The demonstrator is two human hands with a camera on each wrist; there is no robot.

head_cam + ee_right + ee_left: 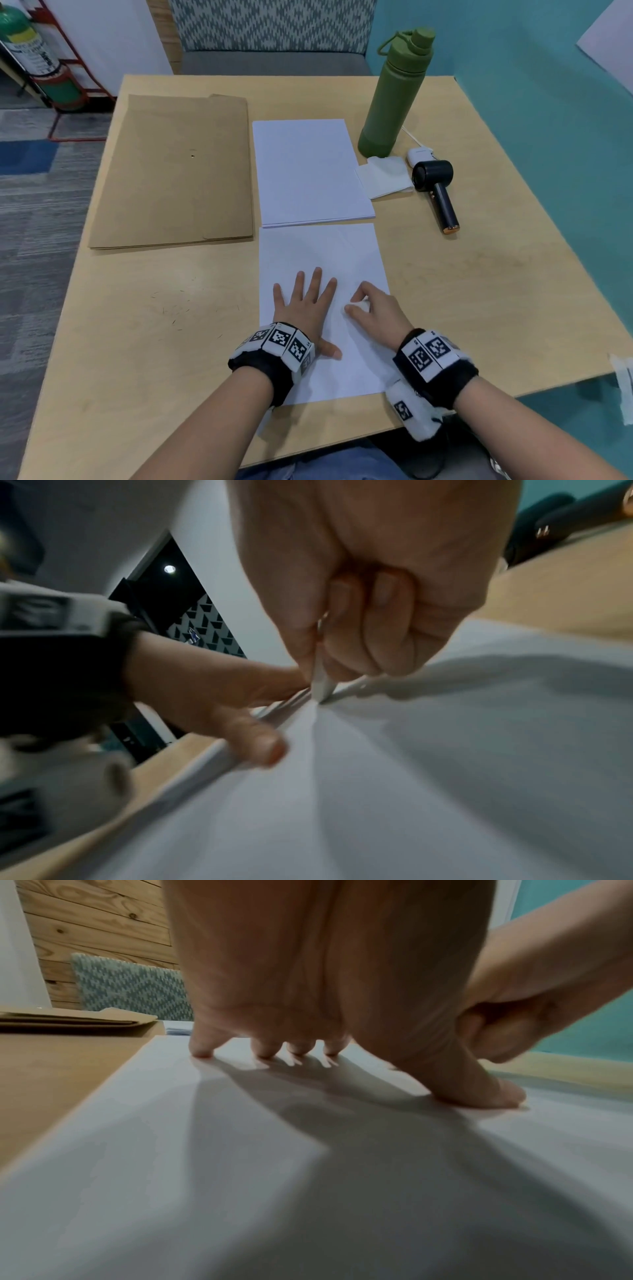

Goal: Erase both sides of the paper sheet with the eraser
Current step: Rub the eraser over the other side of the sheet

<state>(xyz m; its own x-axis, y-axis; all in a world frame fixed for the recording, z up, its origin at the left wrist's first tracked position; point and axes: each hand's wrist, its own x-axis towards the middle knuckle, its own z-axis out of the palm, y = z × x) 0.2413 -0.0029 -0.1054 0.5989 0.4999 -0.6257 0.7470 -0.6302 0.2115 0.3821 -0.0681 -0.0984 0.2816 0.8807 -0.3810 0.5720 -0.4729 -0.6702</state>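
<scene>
A white paper sheet (322,253) lies on the wooden table in front of me. My left hand (305,301) presses flat on its left half with straight, spread fingers (202,1049). My right hand (371,308) pinches a small white eraser (359,305) between thumb and curled fingers, its tip touching the sheet near the right edge. In the right wrist view the eraser (322,683) meets the paper (428,764), which wrinkles outward from the contact point. The left wrist view shows the sheet (240,1177) under my palm.
Behind the sheet lies a stack of white paper (308,171), with a brown envelope (174,171) to its left. A green bottle (394,96), a folded tissue (383,176), a small white case (419,154) and a black handheld fan (436,188) stand at the right.
</scene>
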